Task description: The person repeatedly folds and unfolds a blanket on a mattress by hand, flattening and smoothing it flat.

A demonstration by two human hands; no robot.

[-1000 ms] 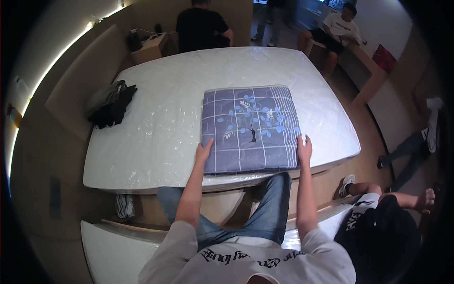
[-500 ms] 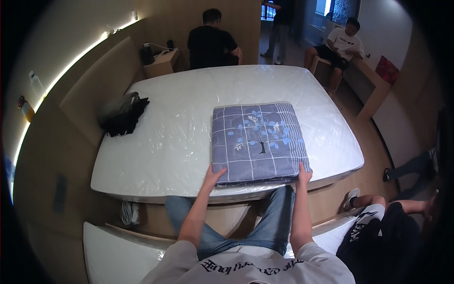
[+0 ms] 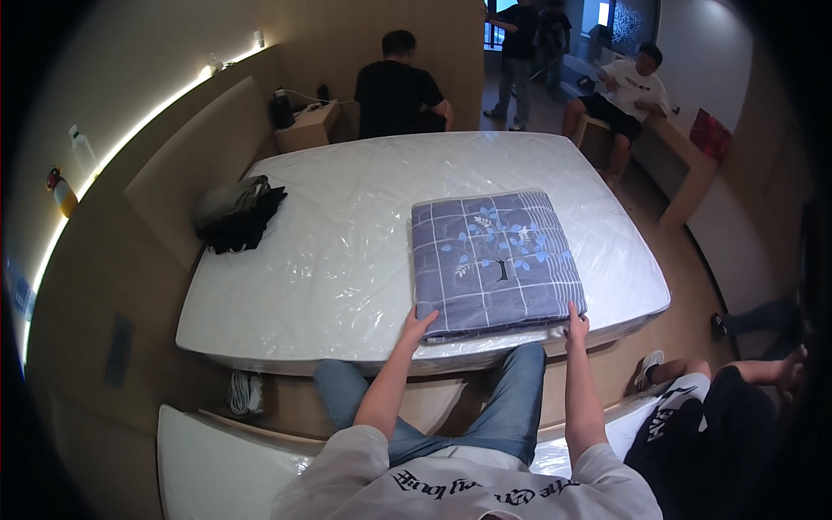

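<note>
While the quilt [image 3: 494, 251] lies near the front edge of the mattress [image 3: 321, 234], its printed trunk [image 3: 503, 271] points toward the wearer [image 3: 433, 503] (the shape is almost square, so I cannot tell a long axis). Left grip [image 3: 421, 324] and right grip [image 3: 578, 324] are closed narrowly on its near corners. At left, one bottle [image 3: 61, 187] contains amber liquid [image 3: 65, 204].

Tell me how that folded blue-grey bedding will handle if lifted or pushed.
The folded bedding would probably sag if lifted by one edge, since it looks like soft, layered fabric. It may slide fairly easily when pushed, as the plastic-wrapped mattress beneath looks glossy.
</note>
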